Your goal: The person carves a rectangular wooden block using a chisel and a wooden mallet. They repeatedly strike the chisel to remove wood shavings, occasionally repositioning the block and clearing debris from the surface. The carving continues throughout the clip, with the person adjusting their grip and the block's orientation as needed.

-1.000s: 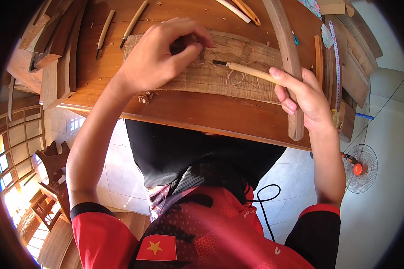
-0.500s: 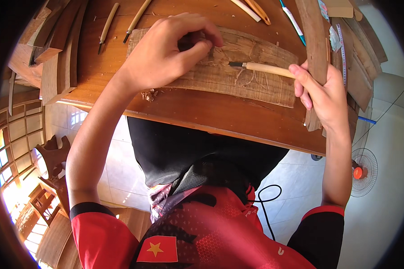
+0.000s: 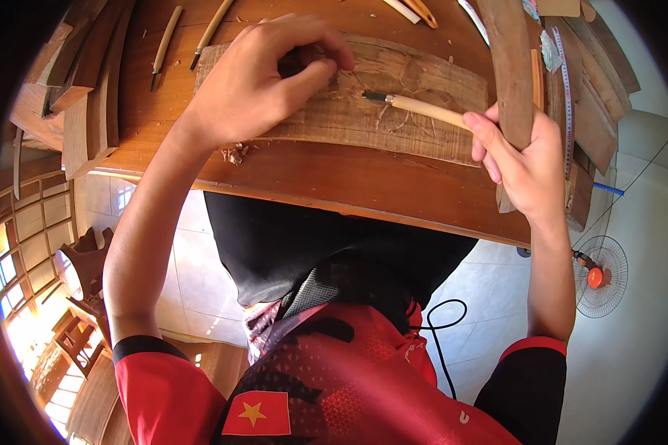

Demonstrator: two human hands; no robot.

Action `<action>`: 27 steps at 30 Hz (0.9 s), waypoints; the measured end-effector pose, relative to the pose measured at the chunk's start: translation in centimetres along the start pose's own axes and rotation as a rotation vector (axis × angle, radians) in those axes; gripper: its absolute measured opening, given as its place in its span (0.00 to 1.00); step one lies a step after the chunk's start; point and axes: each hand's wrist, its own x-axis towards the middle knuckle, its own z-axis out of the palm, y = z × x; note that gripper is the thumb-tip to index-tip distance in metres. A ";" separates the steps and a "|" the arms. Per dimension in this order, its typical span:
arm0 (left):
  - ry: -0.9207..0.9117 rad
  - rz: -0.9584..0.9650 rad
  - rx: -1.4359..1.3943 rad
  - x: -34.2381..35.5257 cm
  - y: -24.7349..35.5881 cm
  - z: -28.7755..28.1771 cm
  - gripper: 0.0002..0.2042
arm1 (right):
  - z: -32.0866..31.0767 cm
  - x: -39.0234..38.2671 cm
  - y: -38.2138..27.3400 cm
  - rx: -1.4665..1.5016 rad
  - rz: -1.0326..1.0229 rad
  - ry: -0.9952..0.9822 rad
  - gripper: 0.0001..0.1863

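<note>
Two hands at top of frame: my left hand (image 3: pixel 256 85) pinches shavings on the stiff plank (image 3: pixel 393 111); right hand (image 3: pixel 523 159) grips a light chisel (image 3: pixel 416 106) by its handle.

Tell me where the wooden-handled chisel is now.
In the head view, the chisel lies right of centre on the curved wood panel, held by the right hand.

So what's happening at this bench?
A person is carving a curved wooden panel that lies on a wooden workbench. The left hand presses on the panel's upper part, fingers curled. The right hand holds a wooden-handled chisel, its metal tip on the panel's carved surface. Shavings lie nearby, and more carving tools lie further back.
</note>
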 end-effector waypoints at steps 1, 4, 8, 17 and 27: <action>0.000 -0.001 -0.012 0.0 0.0 0.0 0.08 | 0.0 0.0 -0.2 -0.020 -0.018 0.008 0.13; 0.008 0.004 -0.029 -0.1 -0.1 0.0 0.08 | -0.3 0.6 -0.5 0.059 0.083 -0.033 0.12; 0.044 0.025 -0.023 -0.1 -0.3 0.2 0.08 | -0.5 1.0 0.2 0.134 0.157 -0.065 0.13; 0.119 -0.017 -0.164 -0.6 -0.3 0.0 0.11 | 0.3 1.6 0.0 0.064 0.074 -0.051 0.13; 0.134 0.025 -0.138 -0.4 -0.3 -0.2 0.11 | -0.8 2.2 -0.2 0.051 0.090 -0.093 0.12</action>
